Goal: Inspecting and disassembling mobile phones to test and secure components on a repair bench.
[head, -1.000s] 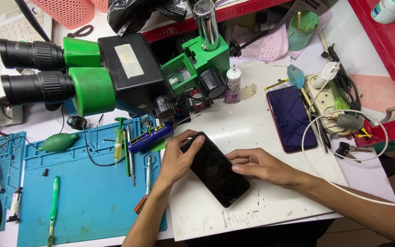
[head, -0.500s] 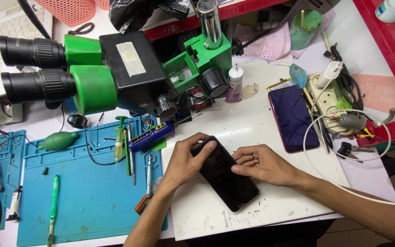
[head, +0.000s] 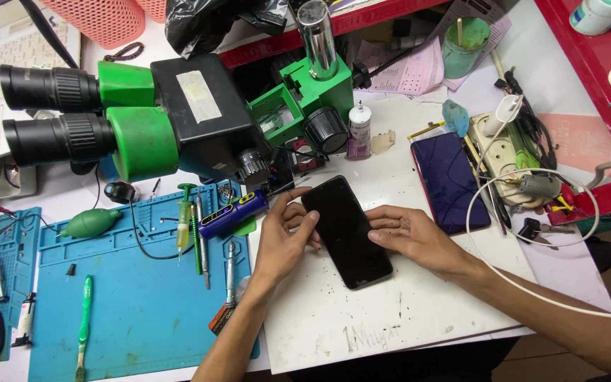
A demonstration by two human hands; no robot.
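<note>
Both hands, left hand (head: 284,237) and right hand (head: 411,237), grip the closed black phone (head: 346,230); green microscope (head: 178,117) at ten o'clock waits unused.

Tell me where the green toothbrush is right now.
In the head view, the green toothbrush lies at lower left on the blue mat, left of the left hand and below the green air blower.

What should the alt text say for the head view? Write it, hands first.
Both hands, left hand and right hand, grip a black phone lying on a white board. A green-and-black microscope stands behind, a blue mat with tools to the left.
</note>
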